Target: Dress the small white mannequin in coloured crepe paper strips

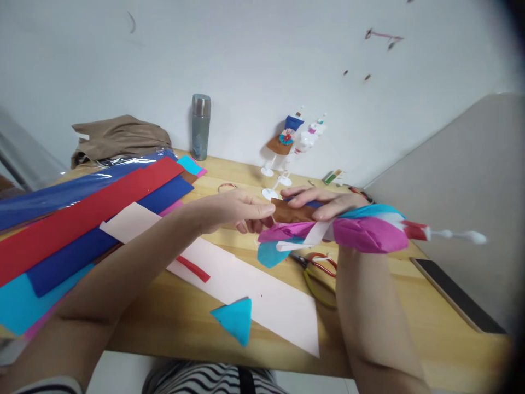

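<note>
My right hand [328,203] is wrapped round a small white dress form [455,234] lying on its side, dressed in magenta, turquoise, white and red paper. A brown piece of paper [293,210] lies along its skirt end under my right fingers. At the left edge of that brown piece, the thumb and fingers of my left hand [241,209] pinch together. Magenta and turquoise paper [274,251] hangs below. Beneath my hands are scissors [315,268] with red and olive handles, partly hidden by my right forearm. A pale pink paper strip [246,279] lies flat on the table.
On the left, red paper [102,200] tops a stack of blue, turquoise and magenta strips. A turquoise triangle [238,322] lies near the front edge. Behind stand a grey flask [200,128] and dressed miniature forms [285,137]. A phone [457,295] lies at the right.
</note>
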Motion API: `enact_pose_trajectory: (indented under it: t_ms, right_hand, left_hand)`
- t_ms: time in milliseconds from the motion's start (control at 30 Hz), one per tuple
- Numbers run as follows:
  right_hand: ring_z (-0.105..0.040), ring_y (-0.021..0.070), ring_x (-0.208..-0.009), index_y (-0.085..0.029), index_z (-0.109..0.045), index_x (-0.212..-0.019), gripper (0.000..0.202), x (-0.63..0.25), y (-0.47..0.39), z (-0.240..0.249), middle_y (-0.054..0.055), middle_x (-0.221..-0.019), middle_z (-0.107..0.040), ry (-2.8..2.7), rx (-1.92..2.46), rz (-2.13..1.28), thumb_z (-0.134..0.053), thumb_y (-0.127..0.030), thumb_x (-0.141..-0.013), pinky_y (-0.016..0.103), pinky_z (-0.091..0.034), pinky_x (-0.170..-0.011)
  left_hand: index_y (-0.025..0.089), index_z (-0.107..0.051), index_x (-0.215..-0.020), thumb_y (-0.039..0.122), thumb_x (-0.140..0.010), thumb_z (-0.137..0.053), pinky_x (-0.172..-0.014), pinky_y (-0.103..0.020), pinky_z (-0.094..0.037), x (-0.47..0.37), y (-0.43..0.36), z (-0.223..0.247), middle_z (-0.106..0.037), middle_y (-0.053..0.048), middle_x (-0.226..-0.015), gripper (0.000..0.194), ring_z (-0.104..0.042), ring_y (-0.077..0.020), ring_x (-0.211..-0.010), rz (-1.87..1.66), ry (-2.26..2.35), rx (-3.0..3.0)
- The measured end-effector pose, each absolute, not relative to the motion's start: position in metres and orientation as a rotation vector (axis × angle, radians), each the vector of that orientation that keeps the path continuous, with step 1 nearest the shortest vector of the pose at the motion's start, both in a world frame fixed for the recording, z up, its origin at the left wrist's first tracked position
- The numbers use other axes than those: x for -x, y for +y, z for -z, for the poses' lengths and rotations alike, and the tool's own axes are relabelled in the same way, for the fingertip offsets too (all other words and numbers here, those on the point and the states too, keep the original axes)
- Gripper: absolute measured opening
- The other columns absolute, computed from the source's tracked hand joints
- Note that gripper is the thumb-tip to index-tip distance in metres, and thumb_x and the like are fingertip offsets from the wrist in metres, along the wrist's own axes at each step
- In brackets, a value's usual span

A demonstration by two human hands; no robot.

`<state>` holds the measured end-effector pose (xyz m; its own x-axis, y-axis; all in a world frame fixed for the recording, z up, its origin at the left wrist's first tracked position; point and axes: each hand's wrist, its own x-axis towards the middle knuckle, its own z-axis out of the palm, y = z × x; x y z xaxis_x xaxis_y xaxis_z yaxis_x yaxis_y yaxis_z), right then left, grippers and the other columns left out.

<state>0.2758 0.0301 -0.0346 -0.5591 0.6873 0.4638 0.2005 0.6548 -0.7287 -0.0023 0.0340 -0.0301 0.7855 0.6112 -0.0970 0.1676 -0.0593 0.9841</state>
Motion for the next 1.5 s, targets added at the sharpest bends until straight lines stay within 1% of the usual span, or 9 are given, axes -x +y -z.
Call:
enact_pose_trajectory:
  t_ms: [67, 133, 233, 433, 600, 933, 1133, 1233, 1500]
  right_hand:
    - [-0.072, 0.0280, -0.118, -0.037, -0.079, -0.074, 0.031, -0.279, 0.027, 0.029, 0.003, -0.100, -0.081, -2.198, 0.538, -0.906, -0.075, -0.068, -0.078, 0.053, -0.054, -0.105]
    - [-0.070, 0.0269, -0.122, -0.039, -0.080, -0.078, 0.022, -0.282, 0.024, 0.025, 0.002, -0.105, -0.081, -2.193, 0.512, -0.924, -0.074, -0.059, -0.085, 0.052, -0.051, -0.108]
    - [-0.070, 0.0279, -0.123, -0.039, -0.079, -0.073, 0.029, -0.287, 0.023, 0.021, 0.001, -0.103, -0.081, -2.172, 0.596, -0.897, -0.073, -0.065, -0.082, 0.053, -0.049, -0.110]
    - [-0.073, 0.0325, -0.116, -0.037, -0.076, -0.058, 0.034, -0.290, 0.024, 0.012, 0.003, -0.091, -0.081, -2.166, 0.773, -0.984, -0.086, -0.069, -0.062, 0.055, -0.050, -0.109]
    - [-0.073, 0.0303, -0.115, -0.037, -0.078, -0.066, 0.030, -0.289, 0.020, 0.011, 0.004, -0.095, -0.081, -2.143, 0.690, -0.882, -0.081, -0.065, -0.074, 0.055, -0.050, -0.108]
    - [-0.073, 0.0305, -0.114, -0.036, -0.078, -0.063, 0.041, -0.278, 0.009, 0.015, 0.004, -0.091, -0.081, -2.072, 0.739, -0.887, -0.077, -0.076, -0.069, 0.055, -0.050, -0.107]
    - [-0.071, 0.0295, -0.120, -0.037, -0.083, -0.077, 0.025, -0.285, 0.019, 0.010, 0.004, -0.100, -0.082, -2.196, 0.608, -0.901, -0.078, -0.061, -0.081, 0.054, -0.051, -0.106]
    - [-0.072, 0.0302, -0.118, -0.038, -0.083, -0.080, 0.020, -0.287, 0.024, 0.005, 0.004, -0.100, -0.082, -2.276, 0.566, -0.956, -0.086, -0.056, -0.074, 0.053, -0.054, -0.103]
    - [-0.074, 0.0265, -0.116, -0.039, -0.082, -0.075, 0.027, -0.274, 0.005, 0.013, 0.002, -0.097, -0.083, -2.133, 0.647, -0.830, -0.076, -0.064, -0.082, 0.050, -0.054, -0.103]
  left_hand:
    - [0.017, -0.070, -0.069, 0.044, -0.074, -0.081, -0.061, -0.023, -0.045, 0.000, 0.031, 0.030, -0.065, -0.001, -0.068, 0.029, -0.059, -0.0125, -0.068, -0.403, 0.564, -1.590]
    - [0.017, -0.071, -0.073, 0.032, -0.066, -0.085, -0.062, -0.023, -0.046, -0.003, 0.026, 0.030, -0.065, 0.000, -0.070, 0.022, -0.059, -0.0116, -0.068, -0.416, 0.526, -1.557]
    - [0.016, -0.072, -0.072, 0.021, -0.060, -0.084, -0.064, -0.023, -0.046, -0.006, 0.018, 0.026, -0.064, 0.002, -0.067, 0.018, -0.058, -0.0099, -0.066, -0.497, 0.523, -1.512]
    - [0.015, -0.073, -0.065, 0.022, -0.061, -0.084, -0.062, -0.023, -0.047, -0.003, 0.013, 0.019, -0.067, 0.000, -0.064, 0.013, -0.058, -0.0101, -0.064, -0.566, 0.574, -1.503]
    - [0.015, -0.071, -0.067, 0.020, -0.061, -0.082, -0.064, -0.024, -0.047, -0.002, 0.016, 0.021, -0.065, 0.001, -0.064, 0.014, -0.058, -0.0099, -0.065, -0.580, 0.581, -1.426]
    - [0.016, -0.063, -0.073, 0.017, -0.058, -0.083, -0.067, -0.025, -0.045, -0.012, 0.006, 0.023, -0.064, 0.003, -0.067, 0.025, -0.058, -0.0087, -0.065, -0.708, 0.599, -1.257]
    - [0.016, -0.064, -0.075, 0.015, -0.060, -0.081, -0.068, -0.025, -0.043, -0.009, 0.008, 0.023, -0.065, 0.002, -0.072, 0.022, -0.057, -0.0088, -0.068, -0.705, 0.565, -1.279]
    - [0.016, -0.065, -0.077, 0.016, -0.060, -0.083, -0.070, -0.026, -0.044, -0.009, 0.008, 0.022, -0.066, 0.001, -0.073, 0.025, -0.059, -0.0099, -0.070, -0.685, 0.568, -1.271]
    - [0.016, -0.062, -0.075, 0.014, -0.057, -0.082, -0.064, -0.025, -0.043, -0.014, 0.007, 0.025, -0.066, 0.003, -0.065, 0.027, -0.058, -0.0084, -0.060, -0.694, 0.583, -1.235]
